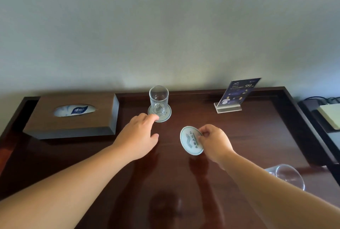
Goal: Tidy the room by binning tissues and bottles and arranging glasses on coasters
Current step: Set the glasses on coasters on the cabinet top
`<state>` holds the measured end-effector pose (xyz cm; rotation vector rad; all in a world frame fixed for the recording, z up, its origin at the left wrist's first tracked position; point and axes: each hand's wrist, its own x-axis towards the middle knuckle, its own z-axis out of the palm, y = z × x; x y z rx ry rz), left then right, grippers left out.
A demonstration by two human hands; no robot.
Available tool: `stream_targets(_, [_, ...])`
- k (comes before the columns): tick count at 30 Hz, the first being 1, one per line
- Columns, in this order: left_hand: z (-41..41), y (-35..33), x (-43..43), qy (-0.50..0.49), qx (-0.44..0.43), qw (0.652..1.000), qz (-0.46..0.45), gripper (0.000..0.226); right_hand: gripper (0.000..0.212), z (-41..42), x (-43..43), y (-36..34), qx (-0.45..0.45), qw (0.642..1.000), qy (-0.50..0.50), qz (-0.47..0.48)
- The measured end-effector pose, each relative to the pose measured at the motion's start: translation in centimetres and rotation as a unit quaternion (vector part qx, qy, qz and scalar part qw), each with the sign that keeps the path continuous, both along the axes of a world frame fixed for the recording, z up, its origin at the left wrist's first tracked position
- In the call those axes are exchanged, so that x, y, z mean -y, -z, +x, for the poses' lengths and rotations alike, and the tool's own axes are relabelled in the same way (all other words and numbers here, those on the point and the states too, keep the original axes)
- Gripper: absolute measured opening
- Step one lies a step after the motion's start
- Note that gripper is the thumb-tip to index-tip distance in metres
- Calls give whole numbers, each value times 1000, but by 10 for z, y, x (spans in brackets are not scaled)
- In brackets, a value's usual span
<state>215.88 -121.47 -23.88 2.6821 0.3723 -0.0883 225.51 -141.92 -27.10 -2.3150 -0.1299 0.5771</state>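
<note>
Light, stiff coaster (190,139) is pinched at its rim by the right hand (214,143), probably best held there; left hand (138,135) is relaxed, nothing held.

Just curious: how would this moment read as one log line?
left hand: touches coaster under upright glass | right hand: pinches second coaster, tilted | other glass: near-right, partly hidden

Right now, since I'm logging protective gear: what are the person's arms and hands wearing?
Nothing visible: no sleeves enter the frame. The left hand and right hand show no gloves, rings, watch or bracelet.
</note>
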Motion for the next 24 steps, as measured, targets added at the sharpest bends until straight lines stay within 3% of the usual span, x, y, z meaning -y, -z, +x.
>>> stream_targets(6, [7,-3,-8,2,6,1000,2,48,10,1,-7,-11,210,975,-47,-46])
stream_targets(8, [6,-2,-9,3,5,1000,0,48,10,-3,-8,-3,240,964,-89,-76])
stream_targets(15, [-4,7,-15,3,-12,1000,-4,48,24,-37,0,35,178,939,-242,-165])
stream_targets(24, [-6,11,-13,5,-11,1000,-3,47,26,-37,2,39,163,939,-252,-171])
